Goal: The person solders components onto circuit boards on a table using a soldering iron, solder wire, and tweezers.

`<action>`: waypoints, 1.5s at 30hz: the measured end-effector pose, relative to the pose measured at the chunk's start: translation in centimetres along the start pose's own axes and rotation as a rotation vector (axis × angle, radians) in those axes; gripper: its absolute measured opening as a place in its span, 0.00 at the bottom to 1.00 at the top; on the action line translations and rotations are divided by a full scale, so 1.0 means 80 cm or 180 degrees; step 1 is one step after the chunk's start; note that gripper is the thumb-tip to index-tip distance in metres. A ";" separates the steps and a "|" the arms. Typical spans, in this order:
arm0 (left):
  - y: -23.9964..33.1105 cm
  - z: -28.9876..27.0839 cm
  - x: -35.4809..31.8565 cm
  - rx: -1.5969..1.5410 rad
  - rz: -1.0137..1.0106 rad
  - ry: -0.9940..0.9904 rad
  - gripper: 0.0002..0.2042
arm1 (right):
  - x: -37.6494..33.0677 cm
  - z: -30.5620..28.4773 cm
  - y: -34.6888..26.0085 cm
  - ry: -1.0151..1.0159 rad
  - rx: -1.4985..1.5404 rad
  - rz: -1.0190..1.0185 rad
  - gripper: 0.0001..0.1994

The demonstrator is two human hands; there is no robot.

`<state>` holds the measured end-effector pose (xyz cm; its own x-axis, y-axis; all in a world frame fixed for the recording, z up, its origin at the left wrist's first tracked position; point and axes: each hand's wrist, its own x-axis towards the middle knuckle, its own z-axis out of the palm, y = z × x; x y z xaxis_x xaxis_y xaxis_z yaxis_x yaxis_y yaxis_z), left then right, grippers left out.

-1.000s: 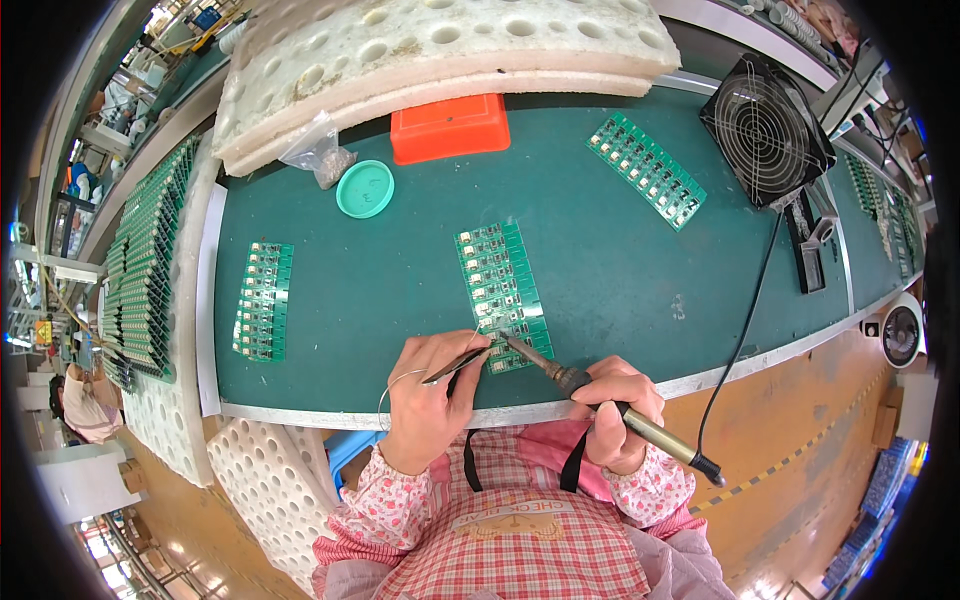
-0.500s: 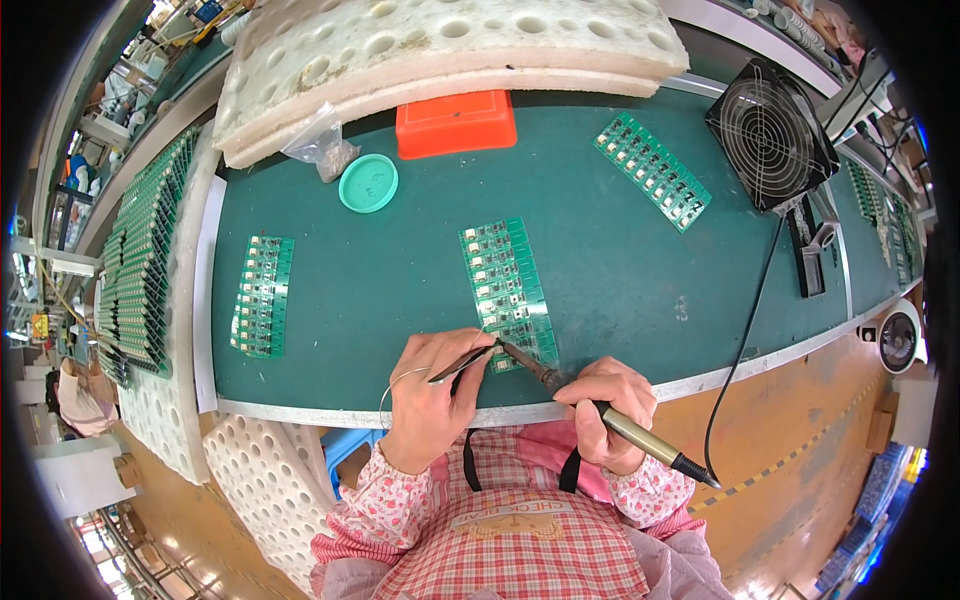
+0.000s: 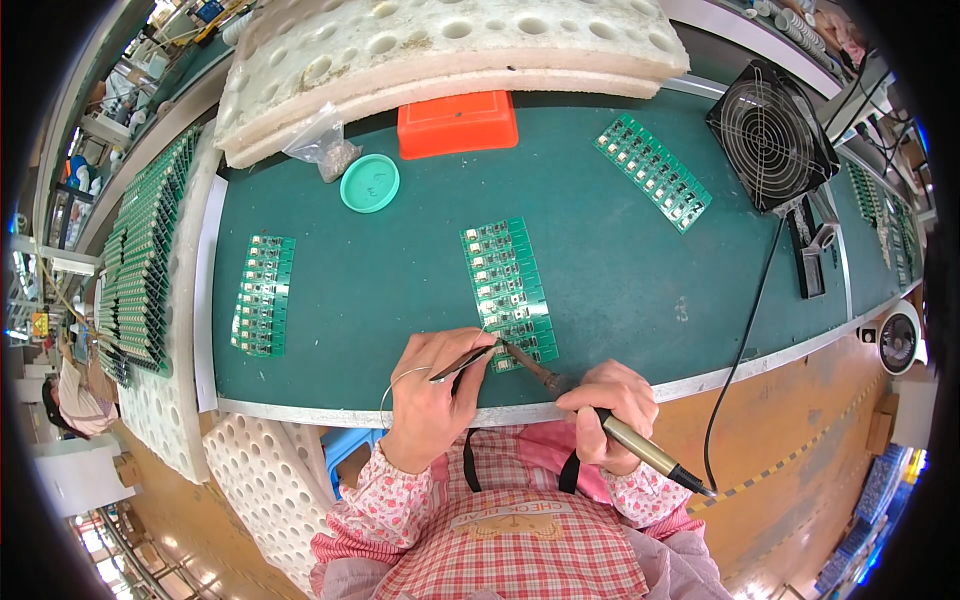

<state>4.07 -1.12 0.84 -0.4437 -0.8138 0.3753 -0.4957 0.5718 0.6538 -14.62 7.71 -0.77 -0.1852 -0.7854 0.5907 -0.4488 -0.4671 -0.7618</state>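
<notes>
A green circuit board panel with rows of small components lies on the green mat in front of me. My left hand pinches dark tweezers whose tips reach the panel's near end. A thin wire, seemingly solder, loops out beside that hand. In my right hand is a soldering iron, gripped like a pen. The iron's tip meets the panel close to the tweezer tips; whether it touches a component is too small to tell.
Other panels lie left and far right. At the back are a red tray, a turquoise lid, a plastic bag and white foam. A black fan stands right; the iron's cable trails nearby.
My right hand and the iron's rear end have tilted very slightly, the rear end lower. The left hand, tweezers and panel stay practically where they were.
</notes>
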 end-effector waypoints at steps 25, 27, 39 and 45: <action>-0.026 -0.043 -0.011 -0.0056 -0.0722 0.0648 0.05 | 0.025 0.027 -0.006 -0.0455 -0.1674 0.0051 0.27; -0.029 -0.046 -0.014 0.0132 -0.0694 0.0643 0.05 | 0.026 0.033 -0.004 -0.0576 -0.1704 0.0086 0.30; -0.037 -0.041 -0.020 0.0401 -0.0379 0.0544 0.04 | 0.028 0.032 -0.002 -0.0121 -0.1425 0.0164 0.25; -0.036 -0.039 -0.019 0.0401 -0.0317 0.0576 0.03 | 0.027 0.030 -0.002 -0.0061 -0.1379 0.0112 0.24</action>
<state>8.52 -1.85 0.39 -0.2526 -0.8658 0.4320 -0.6245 0.4869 0.6107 -12.88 5.11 -0.03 -0.1924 -0.8070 0.5583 -0.7687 -0.2297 -0.5970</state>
